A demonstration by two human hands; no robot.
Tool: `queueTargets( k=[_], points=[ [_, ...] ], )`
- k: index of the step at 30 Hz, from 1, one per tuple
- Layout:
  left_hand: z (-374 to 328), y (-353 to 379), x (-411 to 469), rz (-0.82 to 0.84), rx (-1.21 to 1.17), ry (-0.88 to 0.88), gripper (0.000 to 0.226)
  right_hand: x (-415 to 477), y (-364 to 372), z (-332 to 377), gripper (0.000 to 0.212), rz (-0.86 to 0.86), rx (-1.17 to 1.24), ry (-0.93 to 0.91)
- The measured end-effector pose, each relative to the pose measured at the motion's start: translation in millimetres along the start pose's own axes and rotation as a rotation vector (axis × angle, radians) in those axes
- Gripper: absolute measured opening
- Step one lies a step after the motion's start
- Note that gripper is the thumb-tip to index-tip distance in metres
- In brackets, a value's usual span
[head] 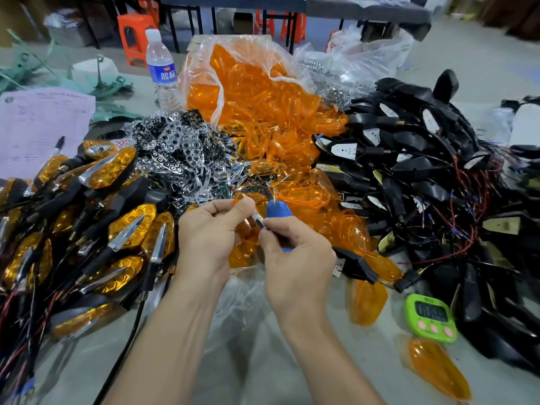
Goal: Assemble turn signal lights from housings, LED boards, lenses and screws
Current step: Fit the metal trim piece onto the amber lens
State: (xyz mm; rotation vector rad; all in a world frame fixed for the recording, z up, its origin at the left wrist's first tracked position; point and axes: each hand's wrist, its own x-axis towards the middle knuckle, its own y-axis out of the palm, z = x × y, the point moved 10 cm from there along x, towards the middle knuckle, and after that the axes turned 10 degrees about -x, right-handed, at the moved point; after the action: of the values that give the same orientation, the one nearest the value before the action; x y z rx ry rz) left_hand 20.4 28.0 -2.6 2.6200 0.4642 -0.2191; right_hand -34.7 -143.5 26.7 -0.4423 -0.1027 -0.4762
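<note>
Grey tabletop [380, 346] fills the view, heaped with parts; orange stools [134, 33] stand on the floor far behind it.

Near the middle, the two hands are close together, almost touching. The left hand [210, 229] pinches an orange lens [240, 197] between thumb and fingers, and a chrome strip [258, 220] pokes out from under the thumb toward the right hand [295, 258]. The right hand is curled round the blue handle of a tool [277, 211], whose thin tip points up and away, just right of the lens. Its forefinger tip sits against the strip. Whether the tip touches the lens I cannot tell.

Just beyond the hands lies a spill of loose orange lenses [292, 147], running far into an open clear bag [248, 83]. Left of that is a pile of chrome reflectors [175, 147]. Finished lights [117, 171] with amber faces and black stems are stacked at the near left, wires trailing. Black housings [409, 171] with red and black wires are heaped on the right.

A green timer [431, 318] lies near right, with a stray lens [438, 372] nearer still. A water bottle [162, 68] stands far left of the bag; a paper [38, 127] with a pen [60, 143] on it lies at the left.
</note>
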Motion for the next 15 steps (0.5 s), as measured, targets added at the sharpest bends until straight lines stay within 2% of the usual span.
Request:
queueTargets(
  k=[6, 13, 15],
  points=[
    [3, -11, 8, -0.037, 0.064, -0.002, 0.02, -8, 1, 19, 0.012, -0.067, -0.236, -0.17],
    [-28, -17, 0, -0.114, 0.49, 0.311, 0.027, -7, 0, 27, 0.01, -0.081, -0.28, -0.218],
    [-27, -17, 1, -0.119, 0.495, 0.299, 0.027, -5, 1, 32, 0.007, -0.063, -0.307, -0.258]
  ],
)
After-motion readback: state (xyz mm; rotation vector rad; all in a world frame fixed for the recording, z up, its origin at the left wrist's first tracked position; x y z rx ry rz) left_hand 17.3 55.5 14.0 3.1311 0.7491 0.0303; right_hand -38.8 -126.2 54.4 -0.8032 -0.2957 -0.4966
